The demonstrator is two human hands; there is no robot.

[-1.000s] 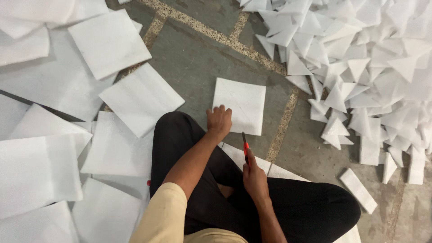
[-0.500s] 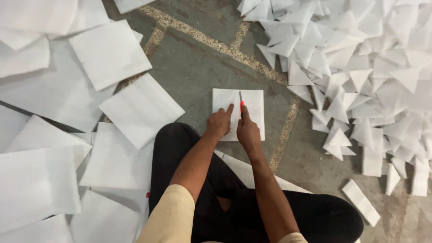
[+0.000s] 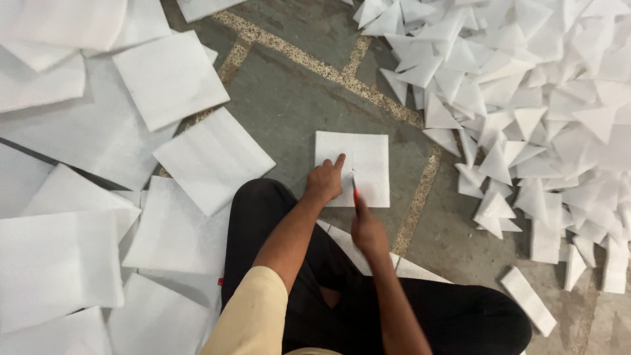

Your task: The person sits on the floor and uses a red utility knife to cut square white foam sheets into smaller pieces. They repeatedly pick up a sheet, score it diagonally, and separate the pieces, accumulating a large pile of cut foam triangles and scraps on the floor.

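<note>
A white square foam sheet (image 3: pixel 360 163) lies flat on the grey floor in front of my knees. My left hand (image 3: pixel 324 181) presses on its near left part, index finger stretched onto the sheet. My right hand (image 3: pixel 367 230) grips a small red-handled cutter (image 3: pixel 355 190), whose blade tip rests on the sheet near its middle, just right of my left index finger. My legs in black trousers fold below the sheet.
Large white foam squares (image 3: pixel 211 160) lie overlapping on the left and near my left knee. A big heap of white foam triangles (image 3: pixel 526 105) fills the upper right. Narrow white strips (image 3: pixel 528 309) lie at the lower right. The floor has speckled seams.
My right hand came forward with the cutter onto the sheet, then drew back toward me along it. My left hand stayed pressing the sheet.
</note>
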